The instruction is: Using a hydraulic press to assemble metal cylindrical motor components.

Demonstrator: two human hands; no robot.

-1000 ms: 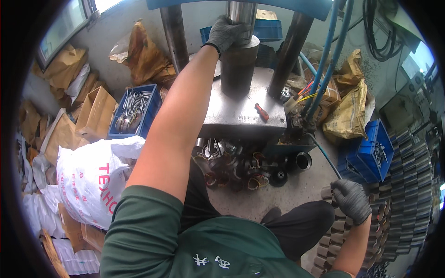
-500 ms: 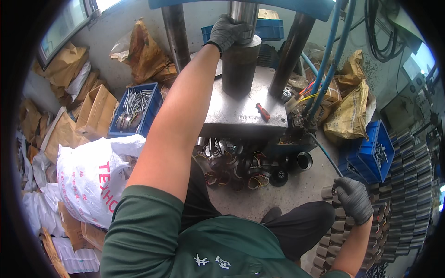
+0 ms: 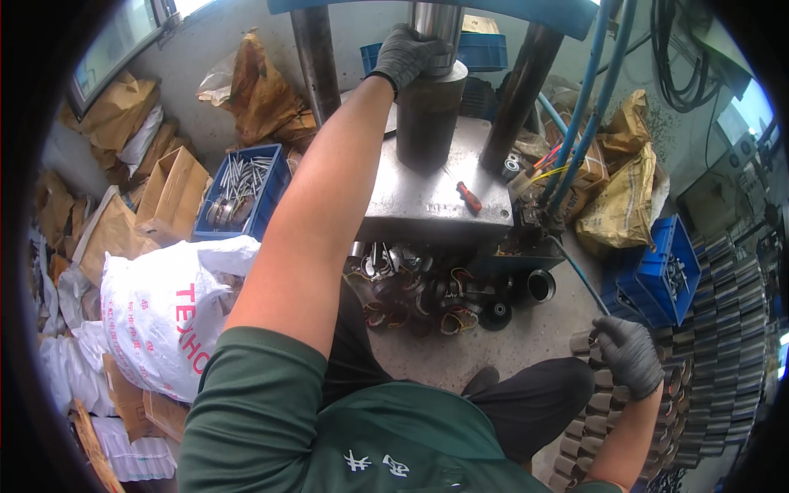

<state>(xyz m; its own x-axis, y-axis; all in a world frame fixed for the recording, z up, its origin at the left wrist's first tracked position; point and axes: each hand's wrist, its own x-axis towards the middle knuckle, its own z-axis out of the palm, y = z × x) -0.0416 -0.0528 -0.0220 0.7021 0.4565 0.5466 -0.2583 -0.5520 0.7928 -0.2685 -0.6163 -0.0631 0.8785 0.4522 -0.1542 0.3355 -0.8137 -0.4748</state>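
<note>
My left hand (image 3: 404,59), in a dark grey glove, reaches up to the press. Its fingers curl around the lower part of a shiny metal cylinder (image 3: 437,23), just above a thick dark steel block (image 3: 429,123). The block stands upright on the silvery press table (image 3: 386,193); my fingertips are partly hidden behind the cylinder. At the lower right my gloved right hand (image 3: 629,357) is closed on the end of a long thin lever (image 3: 579,278), which runs up to the press's right side. A red-handled screwdriver (image 3: 470,197) lies on the table.
Steel columns (image 3: 316,66) flank the block. Below the table sit several motor parts (image 3: 419,296). A blue crate of metal shafts (image 3: 246,189) and a white sack (image 3: 156,320) are at left; blue crates (image 3: 670,275) and stacked metal parts (image 3: 723,329) at right. Blue hoses (image 3: 588,123) hang nearby.
The whole view has shifted slightly. Both hands keep the same hold, and nothing else has visibly moved.
</note>
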